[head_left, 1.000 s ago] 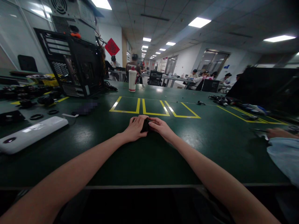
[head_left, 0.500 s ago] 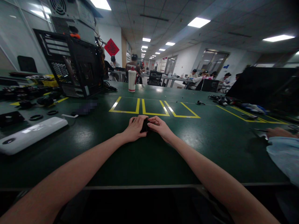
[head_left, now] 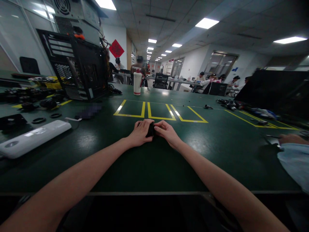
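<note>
Gripping one small black blocky part (head_left: 150, 129) from both sides: left hand (head_left: 140, 132) and right hand (head_left: 166, 132) closed on it, just short of the yellow taped floor-mark boxes (head_left: 159, 111). Step judged mid-manipulation of the part on the green table (head_left: 217, 145); the next move calls for steady fingertip control.

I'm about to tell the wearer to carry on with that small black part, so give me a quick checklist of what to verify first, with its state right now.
1. Small black part gripped by both hands: ok; the left hand and right hand pinch it from either side.
2. Part low over the green table: ok.
3. Part's type and orientation: cannot tell; the fingers mostly cover it.
4. Yellow-taped boxes just beyond the hands: ok, nothing inside them.
5. White bottle and black computer case: ok, well away.
6. Co-worker's hand at far right: ok, apart.
</note>
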`<action>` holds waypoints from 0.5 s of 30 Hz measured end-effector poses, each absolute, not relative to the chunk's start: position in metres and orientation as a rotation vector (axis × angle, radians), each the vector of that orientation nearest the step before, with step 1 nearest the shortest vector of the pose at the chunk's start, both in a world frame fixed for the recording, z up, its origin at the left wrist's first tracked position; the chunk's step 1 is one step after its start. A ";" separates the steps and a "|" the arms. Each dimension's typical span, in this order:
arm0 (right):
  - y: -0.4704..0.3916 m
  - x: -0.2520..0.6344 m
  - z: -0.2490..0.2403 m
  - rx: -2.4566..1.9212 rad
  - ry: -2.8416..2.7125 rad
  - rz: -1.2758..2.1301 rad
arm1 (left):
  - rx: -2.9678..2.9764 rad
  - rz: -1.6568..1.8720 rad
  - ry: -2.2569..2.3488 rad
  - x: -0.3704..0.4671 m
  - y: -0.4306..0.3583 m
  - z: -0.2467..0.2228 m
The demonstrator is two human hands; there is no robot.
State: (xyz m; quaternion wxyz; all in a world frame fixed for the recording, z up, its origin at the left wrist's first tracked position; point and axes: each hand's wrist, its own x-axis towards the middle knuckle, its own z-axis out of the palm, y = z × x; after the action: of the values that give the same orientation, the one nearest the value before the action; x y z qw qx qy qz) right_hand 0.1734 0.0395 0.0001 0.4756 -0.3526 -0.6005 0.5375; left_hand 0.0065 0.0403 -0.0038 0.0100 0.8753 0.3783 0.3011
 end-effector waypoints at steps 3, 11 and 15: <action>0.042 0.174 0.000 -0.894 -1.442 1.360 | 2.748 0.933 1.185 0.006 0.040 -0.003; 0.039 0.179 0.001 -0.829 -1.563 1.325 | 2.742 0.906 1.195 0.005 0.041 -0.002; 0.038 0.177 0.001 -0.850 -1.538 1.315 | 2.725 0.909 1.189 0.005 0.041 -0.002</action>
State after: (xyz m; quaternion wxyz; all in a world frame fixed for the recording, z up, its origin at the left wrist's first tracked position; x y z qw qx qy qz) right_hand 0.1772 0.0383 0.0007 0.4557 -0.3447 -0.6238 0.5333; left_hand 0.0055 0.0409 -0.0021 0.0164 0.8764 0.3825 0.2923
